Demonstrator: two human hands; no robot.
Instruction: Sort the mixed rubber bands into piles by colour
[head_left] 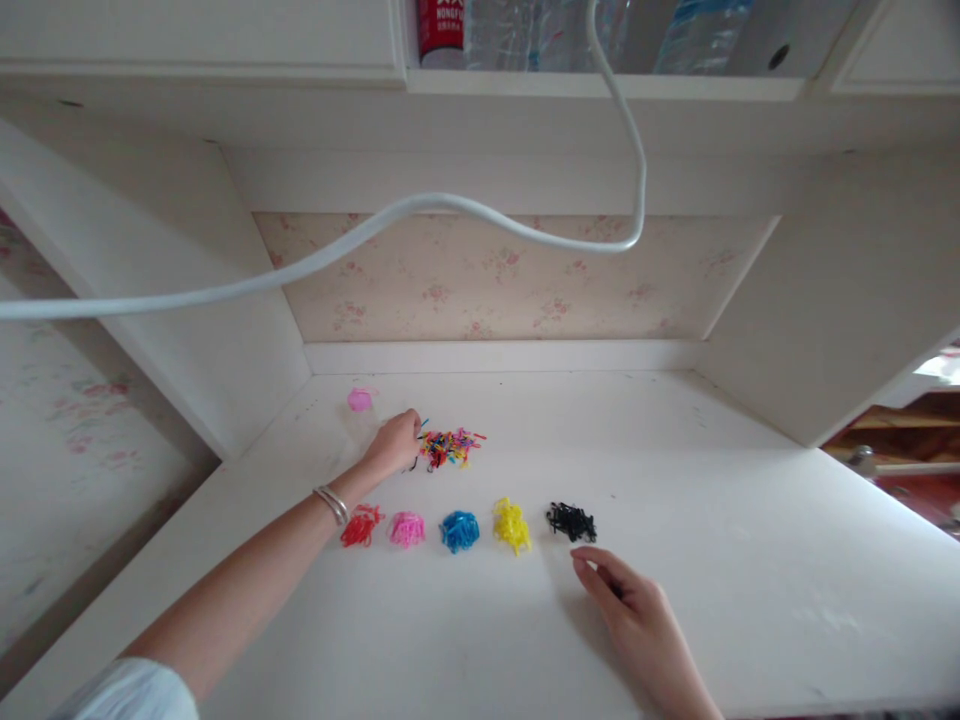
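A mixed heap of small coloured elastic bands (450, 447) lies on the white desk (750, 560). My left hand (394, 443), bracelet on the wrist, reaches to the heap's left edge with fingers curled, pinching at the bands. In front lie sorted piles: red (362, 526), pink (406, 529), blue (459, 531), yellow (511, 524) and black (571, 521). My right hand (630, 610) rests on the desk just below the black pile, fingers stretched forward, with what looks like a dark band under them.
A small clear jar with a pink lid (360, 402) stands behind my left hand near the alcove wall. A white cable (420, 208) hangs across the view. Bottles (525, 30) sit on the shelf above. Side panels close in the desk left and right.
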